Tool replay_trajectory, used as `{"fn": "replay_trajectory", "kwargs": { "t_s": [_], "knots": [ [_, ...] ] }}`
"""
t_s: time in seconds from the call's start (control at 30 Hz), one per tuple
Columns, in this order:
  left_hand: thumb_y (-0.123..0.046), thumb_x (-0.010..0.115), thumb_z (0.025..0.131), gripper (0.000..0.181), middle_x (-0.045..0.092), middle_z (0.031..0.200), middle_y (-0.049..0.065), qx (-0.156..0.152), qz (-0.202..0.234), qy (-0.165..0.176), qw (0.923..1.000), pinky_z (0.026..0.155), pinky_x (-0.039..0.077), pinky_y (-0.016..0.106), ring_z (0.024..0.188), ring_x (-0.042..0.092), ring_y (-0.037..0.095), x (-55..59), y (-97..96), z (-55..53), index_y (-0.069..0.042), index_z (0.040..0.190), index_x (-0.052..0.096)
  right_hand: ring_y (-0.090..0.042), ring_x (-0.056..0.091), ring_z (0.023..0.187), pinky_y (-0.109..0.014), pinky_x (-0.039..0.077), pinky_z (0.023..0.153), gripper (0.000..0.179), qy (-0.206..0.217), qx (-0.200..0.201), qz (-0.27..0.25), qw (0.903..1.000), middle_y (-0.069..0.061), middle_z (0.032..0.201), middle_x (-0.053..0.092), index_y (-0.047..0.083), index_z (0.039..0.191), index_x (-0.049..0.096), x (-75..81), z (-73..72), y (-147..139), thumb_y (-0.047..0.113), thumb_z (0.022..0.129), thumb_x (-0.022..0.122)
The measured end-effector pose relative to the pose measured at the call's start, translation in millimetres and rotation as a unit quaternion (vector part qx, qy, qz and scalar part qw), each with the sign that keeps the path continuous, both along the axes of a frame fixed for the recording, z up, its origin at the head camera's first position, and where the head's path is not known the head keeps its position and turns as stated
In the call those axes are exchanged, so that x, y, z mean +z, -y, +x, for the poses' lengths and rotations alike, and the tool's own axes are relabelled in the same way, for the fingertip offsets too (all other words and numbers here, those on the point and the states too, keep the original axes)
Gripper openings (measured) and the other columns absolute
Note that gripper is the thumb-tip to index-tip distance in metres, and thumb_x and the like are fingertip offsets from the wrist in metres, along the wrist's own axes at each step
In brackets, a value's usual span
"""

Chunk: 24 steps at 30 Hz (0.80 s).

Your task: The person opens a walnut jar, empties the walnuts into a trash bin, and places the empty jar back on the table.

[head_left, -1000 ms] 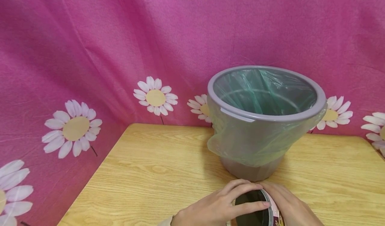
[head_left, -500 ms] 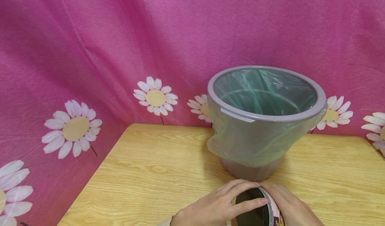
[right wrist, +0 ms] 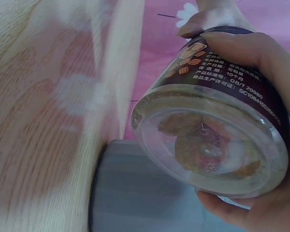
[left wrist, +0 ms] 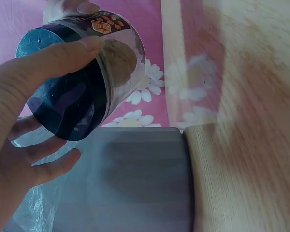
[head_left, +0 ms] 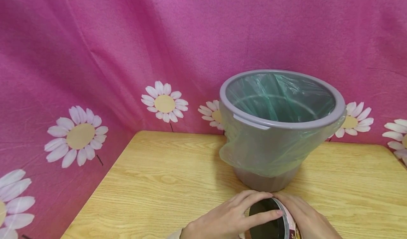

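Both hands are on a see-through jar (right wrist: 212, 145) of round biscuits, tilted at the bottom of the head view. Its dark label with small print shows in the right wrist view. My left hand (head_left: 222, 217) grips the dark lid (left wrist: 72, 106), the thumb lying across its top and fingers around the rim. The right hand (head_left: 308, 214) is wrapped around the jar's body, its palm side hidden from the head camera. The lid sits on the jar, facing left.
Just beyond the hands stands a grey-purple bin (head_left: 267, 182) on the wooden table (head_left: 152, 186). A thin green bag (head_left: 279, 154) lines it and folds over the outside. Behind the table hangs a pink cloth (head_left: 190, 37) printed with white daisies.
My left thumb has shifted slightly up and left across the lid. The right hand still holds the jar, and the bin has not moved.
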State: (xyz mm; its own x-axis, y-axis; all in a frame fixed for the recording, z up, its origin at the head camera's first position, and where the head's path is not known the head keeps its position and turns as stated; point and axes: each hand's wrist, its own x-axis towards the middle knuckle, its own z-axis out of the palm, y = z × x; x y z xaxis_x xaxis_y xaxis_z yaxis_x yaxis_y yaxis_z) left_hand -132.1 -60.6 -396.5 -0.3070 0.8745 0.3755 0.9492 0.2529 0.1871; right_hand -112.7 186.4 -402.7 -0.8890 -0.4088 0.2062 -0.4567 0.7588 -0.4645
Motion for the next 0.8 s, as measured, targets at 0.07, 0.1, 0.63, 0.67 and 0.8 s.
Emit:
{"fn": "replay_trajectory", "kwargs": {
  "t_s": [0.07,0.1,0.63,0.67,0.8],
  "knots": [
    [-0.042,0.070,0.086,0.086,0.015,0.157,0.003,0.002,-0.002,-0.009,1.0000,0.113,0.017,0.023,0.139,0.022,0.013,-0.4,-0.6,0.0,-0.021,0.154,0.022,-0.010,0.054,0.103,-0.034,0.054,0.075,0.100,-0.005,0.006,0.000,1.0000,0.014,0.126,0.052,0.024,0.137,0.048,-0.9,-0.4,-0.8,0.066,0.053,0.082],
    [-0.041,0.070,0.086,0.086,0.014,0.157,0.003,0.001,-0.004,-0.007,1.0000,0.113,0.016,0.023,0.139,0.020,0.013,-0.3,-0.9,0.1,-0.021,0.154,0.022,-0.010,0.054,0.103,-0.034,0.054,0.075,0.100,-0.014,0.008,0.001,0.9999,0.013,0.126,0.053,0.023,0.137,0.049,-1.4,-0.5,-0.9,0.066,0.053,0.082],
    [-0.043,0.072,0.084,0.091,0.010,0.158,0.001,-0.009,-0.004,0.008,0.9999,0.114,0.016,0.025,0.142,0.014,0.013,-0.9,-2.2,-0.3,-0.022,0.155,0.018,-0.008,0.054,0.103,-0.035,0.054,0.075,0.101,-0.047,0.007,0.000,0.9989,0.015,0.125,0.053,0.023,0.135,0.050,-2.3,0.8,0.4,0.067,0.051,0.082],
    [-0.044,0.072,0.084,0.092,0.010,0.158,0.002,-0.006,-0.008,0.003,0.9999,0.114,0.015,0.025,0.142,0.013,0.013,-0.7,-2.1,0.1,-0.022,0.155,0.018,-0.009,0.054,0.103,-0.036,0.054,0.075,0.101,-0.057,0.009,0.001,0.9984,0.014,0.125,0.053,0.022,0.136,0.051,-2.7,1.0,0.2,0.067,0.051,0.083],
    [-0.042,0.072,0.085,0.090,0.010,0.158,0.003,-0.001,-0.012,-0.007,0.9999,0.115,0.015,0.025,0.142,0.013,0.013,-1.0,-2.0,1.4,-0.021,0.155,0.019,-0.008,0.054,0.103,-0.036,0.054,0.076,0.101,-0.046,0.007,0.000,0.9989,0.015,0.125,0.053,0.023,0.135,0.050,-0.5,1.3,1.2,0.068,0.051,0.082]
  ]
}}
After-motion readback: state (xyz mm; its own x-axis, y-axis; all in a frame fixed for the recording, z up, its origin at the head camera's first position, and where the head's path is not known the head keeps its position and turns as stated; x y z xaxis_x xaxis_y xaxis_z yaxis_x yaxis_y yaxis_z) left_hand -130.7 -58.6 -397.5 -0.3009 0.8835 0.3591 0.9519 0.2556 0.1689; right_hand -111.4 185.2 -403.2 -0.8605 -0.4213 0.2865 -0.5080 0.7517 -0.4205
